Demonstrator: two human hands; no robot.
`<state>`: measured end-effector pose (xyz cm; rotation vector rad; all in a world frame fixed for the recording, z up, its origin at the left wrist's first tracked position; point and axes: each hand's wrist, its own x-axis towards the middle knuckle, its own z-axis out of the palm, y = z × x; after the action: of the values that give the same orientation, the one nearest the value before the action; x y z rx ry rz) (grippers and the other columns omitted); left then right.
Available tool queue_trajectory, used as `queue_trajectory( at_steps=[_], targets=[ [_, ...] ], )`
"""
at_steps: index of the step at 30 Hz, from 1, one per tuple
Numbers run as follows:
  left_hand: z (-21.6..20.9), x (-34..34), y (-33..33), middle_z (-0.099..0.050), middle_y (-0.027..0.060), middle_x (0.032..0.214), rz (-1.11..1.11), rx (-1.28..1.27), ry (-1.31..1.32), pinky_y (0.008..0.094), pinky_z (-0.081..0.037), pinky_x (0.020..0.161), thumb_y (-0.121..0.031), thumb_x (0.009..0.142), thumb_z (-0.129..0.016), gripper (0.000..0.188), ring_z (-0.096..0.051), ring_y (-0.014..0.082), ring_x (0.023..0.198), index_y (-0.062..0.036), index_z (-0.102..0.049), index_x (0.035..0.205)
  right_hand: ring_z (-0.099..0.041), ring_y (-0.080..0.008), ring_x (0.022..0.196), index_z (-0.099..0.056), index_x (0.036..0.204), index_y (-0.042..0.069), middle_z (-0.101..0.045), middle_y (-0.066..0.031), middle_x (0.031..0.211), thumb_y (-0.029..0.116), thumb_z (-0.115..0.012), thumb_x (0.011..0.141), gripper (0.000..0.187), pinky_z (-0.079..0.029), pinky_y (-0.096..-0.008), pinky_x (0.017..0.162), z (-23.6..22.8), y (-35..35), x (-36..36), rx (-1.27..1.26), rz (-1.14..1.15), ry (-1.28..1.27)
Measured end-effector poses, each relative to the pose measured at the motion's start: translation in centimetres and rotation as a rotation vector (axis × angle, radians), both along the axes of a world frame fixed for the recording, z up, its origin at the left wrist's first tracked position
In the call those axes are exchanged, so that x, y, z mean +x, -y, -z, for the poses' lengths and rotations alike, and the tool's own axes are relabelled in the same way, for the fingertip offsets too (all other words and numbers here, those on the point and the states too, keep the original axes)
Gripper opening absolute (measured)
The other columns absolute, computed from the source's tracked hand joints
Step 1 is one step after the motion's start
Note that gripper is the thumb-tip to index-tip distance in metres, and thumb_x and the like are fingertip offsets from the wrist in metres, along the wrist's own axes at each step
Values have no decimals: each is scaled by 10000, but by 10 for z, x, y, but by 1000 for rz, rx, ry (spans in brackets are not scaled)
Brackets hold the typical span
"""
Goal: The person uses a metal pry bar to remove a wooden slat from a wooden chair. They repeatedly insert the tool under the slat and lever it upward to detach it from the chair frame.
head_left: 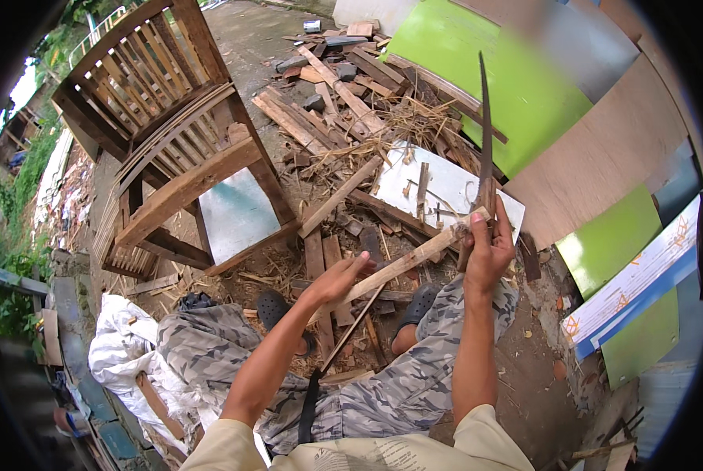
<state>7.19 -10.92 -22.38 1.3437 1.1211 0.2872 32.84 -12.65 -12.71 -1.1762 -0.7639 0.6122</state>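
A pale wooden stick slants across in front of me, its far end up to the right. My left hand holds its lower part, fingers stretched out along it. In my right hand is a machete with a long, narrow, dark blade pointing up and away. The stick's upper end meets the right hand beside the machete's handle, under the thumb. Whether the blade touches the stick, I cannot tell. Below, a thin dark strip leans between my knees.
A slatted wooden chair frame stands at left. Scrap wood and straw are heaped ahead, with a white board on them. Green panels and plywood lie at right. A white sack is beside my left leg.
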Motion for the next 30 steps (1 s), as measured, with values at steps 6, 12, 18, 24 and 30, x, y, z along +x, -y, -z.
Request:
queue_trajectory(
  at_steps=[6, 12, 18, 24, 30],
  targets=[
    [-93, -13, 2, -740, 124, 1011, 27, 550, -58, 385, -551, 763, -477, 975, -613, 460, -720, 267, 884, -78, -673, 1196, -481, -26, 641, -499, 1433, -31, -621, 12, 876, 137, -685, 968, 528, -401, -186, 535, -6, -8, -19, -18, 54, -139],
    [-127, -72, -49, -743, 105, 968, -55, 1199, -427, 303, -530, 523, -455, 994, -580, 412, -667, 183, 649, -111, -713, 1179, -504, -47, 610, -491, 1422, -30, -625, -51, 838, 144, -662, 983, 503, -418, -196, 504, -1, -26, -24, -10, 42, -250],
    [-180, -156, -119, -654, 103, 1009, -78, 1341, -813, 386, -541, 649, -471, 1012, -542, 398, -648, 235, 772, -133, -711, 1138, -501, -48, 605, -444, 1454, -29, -621, -54, 842, 96, -641, 980, 527, -421, -199, 505, 0, -27, -29, -39, 2, -256],
    [-176, -194, -164, -606, 141, 1189, -124, 1283, -886, 428, -566, 759, -469, 992, -567, 406, -670, 309, 921, -180, -699, 1245, -499, -48, 626, -448, 1459, -34, -616, -45, 859, 96, -641, 979, 533, -411, -188, 515, 2, -31, -43, -74, -51, -191],
    [-150, -203, -177, -544, 193, 1362, -254, 1223, -824, 454, -563, 893, -542, 939, -599, 549, -641, 353, 1133, -163, -643, 1334, -480, -34, 605, -484, 1437, -33, -605, -15, 816, 129, -644, 980, 511, -374, -173, 506, 5, -28, -52, -91, -128, -95]
  ],
)
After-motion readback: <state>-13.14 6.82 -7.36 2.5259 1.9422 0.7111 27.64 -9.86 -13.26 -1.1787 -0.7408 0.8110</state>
